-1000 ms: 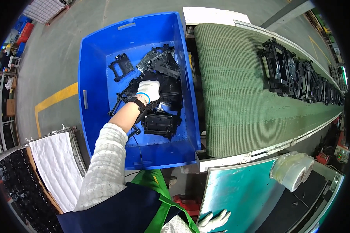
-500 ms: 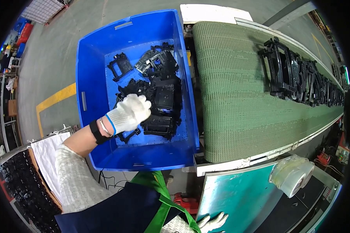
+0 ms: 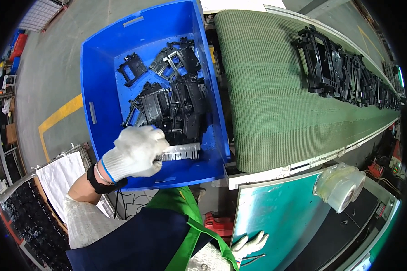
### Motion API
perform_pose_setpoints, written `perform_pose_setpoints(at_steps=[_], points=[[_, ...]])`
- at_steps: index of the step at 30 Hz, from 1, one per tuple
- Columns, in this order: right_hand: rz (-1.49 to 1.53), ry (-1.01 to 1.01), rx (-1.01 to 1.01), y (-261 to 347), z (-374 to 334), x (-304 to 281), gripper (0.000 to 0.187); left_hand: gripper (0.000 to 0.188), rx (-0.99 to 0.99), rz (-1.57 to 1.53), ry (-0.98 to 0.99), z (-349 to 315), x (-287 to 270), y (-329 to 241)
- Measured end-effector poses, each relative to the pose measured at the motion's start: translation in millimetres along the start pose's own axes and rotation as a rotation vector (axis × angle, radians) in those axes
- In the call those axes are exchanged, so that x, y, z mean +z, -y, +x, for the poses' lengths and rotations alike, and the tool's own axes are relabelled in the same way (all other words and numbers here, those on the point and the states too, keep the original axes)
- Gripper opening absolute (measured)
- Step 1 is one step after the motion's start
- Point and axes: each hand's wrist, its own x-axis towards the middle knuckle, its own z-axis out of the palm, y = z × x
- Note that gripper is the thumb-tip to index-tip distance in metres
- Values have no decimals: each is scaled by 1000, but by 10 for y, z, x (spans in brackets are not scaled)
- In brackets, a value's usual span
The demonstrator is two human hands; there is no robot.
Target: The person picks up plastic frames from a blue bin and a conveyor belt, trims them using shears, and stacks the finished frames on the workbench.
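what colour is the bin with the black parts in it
The bin is bright blue; the head view shows it best.

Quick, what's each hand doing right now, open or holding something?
Left hand: closed, holding a shiny slotted part.
Right hand: open, resting on the green board; can't tell if it grips the thin tool there.

I have my left hand (image 3: 135,151) curled in a grip, my left forearm (image 3: 86,186) slanting in from the near left; my right hand (image 3: 249,246) rests at the near right, fingers outstretched.
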Motion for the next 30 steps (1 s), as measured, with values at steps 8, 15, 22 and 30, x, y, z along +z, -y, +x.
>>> perform_pose_setpoints(at_steps=[8,15,22,30], points=[[1023,345,-404,2328,1764,-228,67,29,-447,58,-300,-503,335,287],[402,648,-340,3992,2284,1787,78,37,-606,-204,-431,-651,1248,411],[146,534,-322,4060,2052,2395,58,30,-682,-330,-349,-1159,1614,172],[308,263,-522,3822,2021,1583,16,28,-617,-268,-520,-1498,1385,190]])
